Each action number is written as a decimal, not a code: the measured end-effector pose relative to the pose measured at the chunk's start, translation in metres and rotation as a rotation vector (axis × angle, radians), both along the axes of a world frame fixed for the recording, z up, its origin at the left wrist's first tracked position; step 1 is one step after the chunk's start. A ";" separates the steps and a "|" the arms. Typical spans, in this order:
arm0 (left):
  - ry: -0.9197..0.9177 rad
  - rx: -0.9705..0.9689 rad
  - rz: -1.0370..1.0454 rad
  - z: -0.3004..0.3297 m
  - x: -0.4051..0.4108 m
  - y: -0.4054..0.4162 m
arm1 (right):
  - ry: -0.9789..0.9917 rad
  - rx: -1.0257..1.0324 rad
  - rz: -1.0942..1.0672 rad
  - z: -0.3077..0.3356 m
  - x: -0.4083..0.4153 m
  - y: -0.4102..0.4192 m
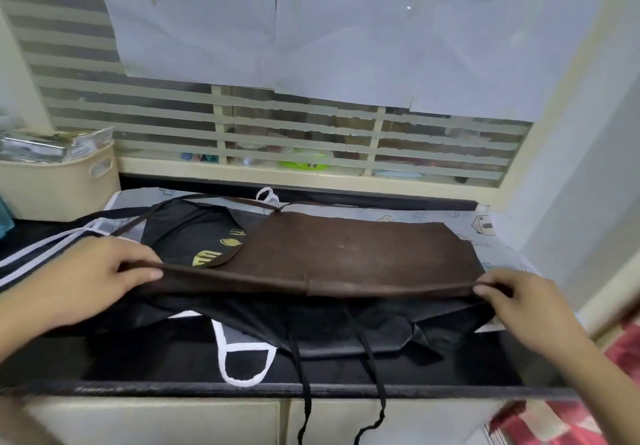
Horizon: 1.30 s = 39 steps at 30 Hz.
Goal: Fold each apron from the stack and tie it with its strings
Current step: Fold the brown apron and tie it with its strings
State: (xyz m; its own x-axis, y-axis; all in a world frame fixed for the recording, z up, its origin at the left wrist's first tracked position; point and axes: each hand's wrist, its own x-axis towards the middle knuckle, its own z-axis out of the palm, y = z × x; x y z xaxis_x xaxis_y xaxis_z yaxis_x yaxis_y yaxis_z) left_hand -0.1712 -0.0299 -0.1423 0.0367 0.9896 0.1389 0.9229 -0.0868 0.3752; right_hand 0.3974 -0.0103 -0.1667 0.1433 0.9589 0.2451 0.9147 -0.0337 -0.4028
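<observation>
Brown apron (353, 254): lay flat atop stack on black table (173, 389), near edge raised. Left hand (93, 271) pinched near-left corner; right hand (519, 306) pinched near-right corner. Black apron (194, 233) with gold print directly beneath. Black strings (304, 375) hung over table front. White-trimmed loop (242, 361) beside them. Beige basket (59, 185) far left.
</observation>
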 end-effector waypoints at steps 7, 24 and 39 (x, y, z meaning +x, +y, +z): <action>-0.009 -0.027 0.156 0.008 -0.015 0.066 | 0.208 -0.052 -0.089 0.007 0.033 0.050; 0.457 0.251 0.296 -0.033 -0.015 0.183 | 0.147 0.071 -0.212 -0.030 0.010 0.189; 0.238 -0.155 -0.160 -0.080 0.191 0.162 | -0.236 0.229 0.156 -0.020 -0.131 0.172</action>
